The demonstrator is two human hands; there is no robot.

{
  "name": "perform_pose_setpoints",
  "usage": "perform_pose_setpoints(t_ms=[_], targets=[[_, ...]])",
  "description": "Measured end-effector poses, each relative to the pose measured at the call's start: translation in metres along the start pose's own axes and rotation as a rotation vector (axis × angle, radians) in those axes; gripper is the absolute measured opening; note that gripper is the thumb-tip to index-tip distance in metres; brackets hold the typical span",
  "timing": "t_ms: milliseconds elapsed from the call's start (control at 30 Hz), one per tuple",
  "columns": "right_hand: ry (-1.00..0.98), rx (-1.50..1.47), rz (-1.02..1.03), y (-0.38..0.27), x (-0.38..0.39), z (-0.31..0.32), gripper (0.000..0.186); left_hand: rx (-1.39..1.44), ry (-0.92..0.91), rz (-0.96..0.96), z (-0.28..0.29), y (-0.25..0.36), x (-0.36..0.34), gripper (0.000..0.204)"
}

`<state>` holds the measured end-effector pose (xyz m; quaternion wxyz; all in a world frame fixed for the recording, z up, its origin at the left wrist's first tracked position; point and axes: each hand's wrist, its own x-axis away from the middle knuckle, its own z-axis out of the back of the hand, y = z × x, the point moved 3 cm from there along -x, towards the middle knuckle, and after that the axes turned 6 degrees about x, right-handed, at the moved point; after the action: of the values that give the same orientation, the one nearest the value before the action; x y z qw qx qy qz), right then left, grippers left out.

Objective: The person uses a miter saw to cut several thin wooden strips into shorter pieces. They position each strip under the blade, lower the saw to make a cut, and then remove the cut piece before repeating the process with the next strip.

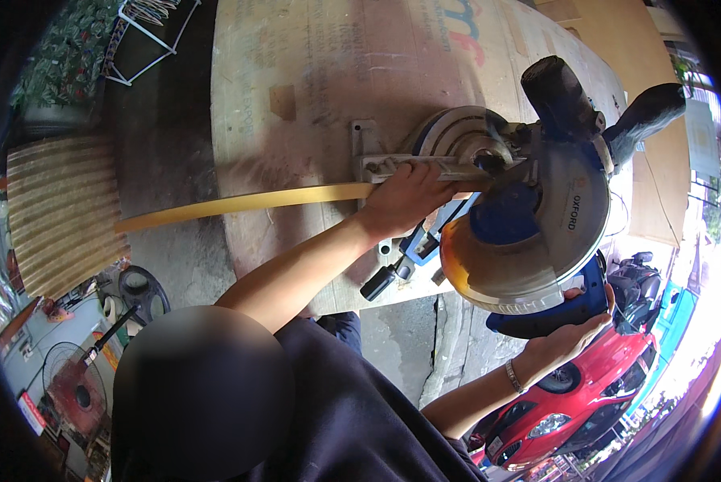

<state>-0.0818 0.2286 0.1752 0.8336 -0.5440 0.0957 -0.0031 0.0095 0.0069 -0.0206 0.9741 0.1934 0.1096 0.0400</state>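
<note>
On a wooden worktop (pixel 288 136) stands a miter saw (pixel 565 209) with a silver blade guard, an amber-tinted cover and a blue handle (pixel 529 321). My left hand (pixel 401 197) is closed on a long pale yellow wooden strip (pixel 256 205), pressed along the saw's metal fence just left of the blade guard. The strip reaches out past the worktop's left edge. My right hand (pixel 577 337) is closed on the blue handle at the saw's near right, its fingertips partly hidden by it. The blade is mostly hidden under the guard.
Left of the worktop are a corrugated sheet (pixel 59 213), a white metal frame (pixel 147 56) and a fan (pixel 79 386) among clutter. A red car (pixel 585 402) and a motorbike (pixel 634 289) stand at the right. A plywood board (pixel 654 201) lies beyond the saw.
</note>
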Motion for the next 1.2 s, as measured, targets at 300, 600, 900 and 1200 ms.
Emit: perform_pose_setpoints(t_ms=[300,600,900,1200], targets=[[0.085,0.166,0.095,0.007,0.001,0.007,0.061,0.041,0.023,0.011,0.006,0.002,-0.002,0.059],[0.157,0.341,0.17,-0.005,0.019,-0.005,0.06,0.041,0.125,-0.009,0.01,0.002,0.001,0.054],[0.132,0.538,0.344,0.018,0.037,0.002,0.06,-0.124,-0.014,-0.004,0.004,0.004,-0.001,0.046],[0.142,0.073,0.222,0.066,0.065,-0.015,0.073,-0.02,0.021,0.014,0.018,0.004,0.003,0.051]])
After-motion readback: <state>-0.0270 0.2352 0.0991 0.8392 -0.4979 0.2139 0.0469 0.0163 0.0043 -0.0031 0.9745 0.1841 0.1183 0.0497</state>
